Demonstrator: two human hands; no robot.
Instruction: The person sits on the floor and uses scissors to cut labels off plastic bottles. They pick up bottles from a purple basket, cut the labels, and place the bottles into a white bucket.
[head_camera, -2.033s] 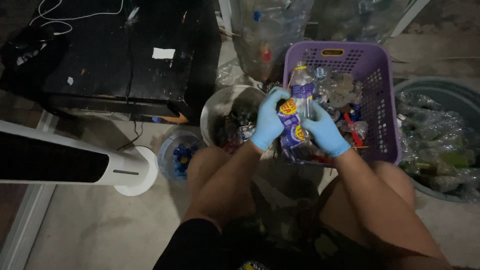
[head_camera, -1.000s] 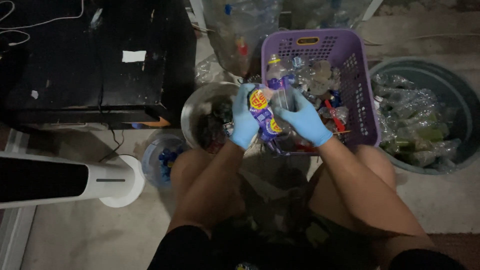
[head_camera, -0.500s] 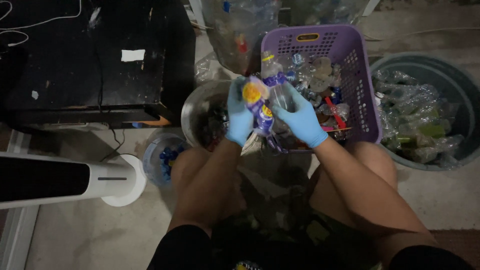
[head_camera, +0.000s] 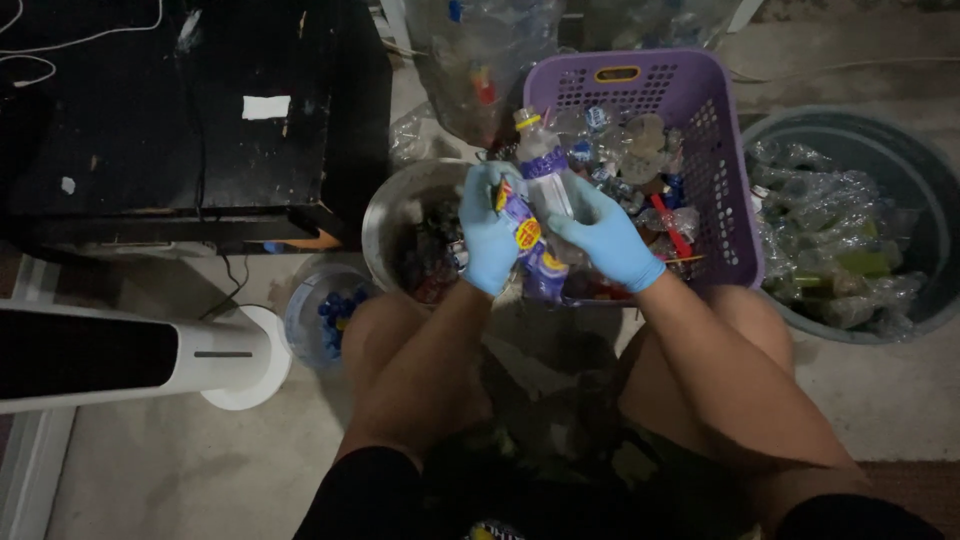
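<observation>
- Head view looks down on a seated person's bare knees, with both hands in blue gloves raised over the floor.
- One clear plastic bottle (head_camera: 548, 178) with a pale cap stands nearly upright between the hands, at the near left corner of the purple basket (head_camera: 640, 75).
- Left hand (head_camera: 489, 236) is closed on the bottle's purple and yellow label (head_camera: 530, 245), which hangs loose beside the bottle.
- Right hand (head_camera: 603, 232) is wrapped round the bottle's lower body, fingers closed on it.
- One purple basket with a slotted wall holds a heap of crushed clear bottles, caps and a few red bits; too tangled to count.
- One round metal bowl (head_camera: 395, 205), just left of the basket, holds dark scraps I cannot make out.
- One small clear tub (head_camera: 305, 310), further left of the basket and nearer the person, holds blue caps.
- One large grey bin (head_camera: 905, 160), right of the basket, holds stripped clear bottles.
- One clear bag (head_camera: 480, 60) of bottles stands behind the basket's left side.
- One white fan base (head_camera: 240, 355) lies on the floor, far left of the basket.
</observation>
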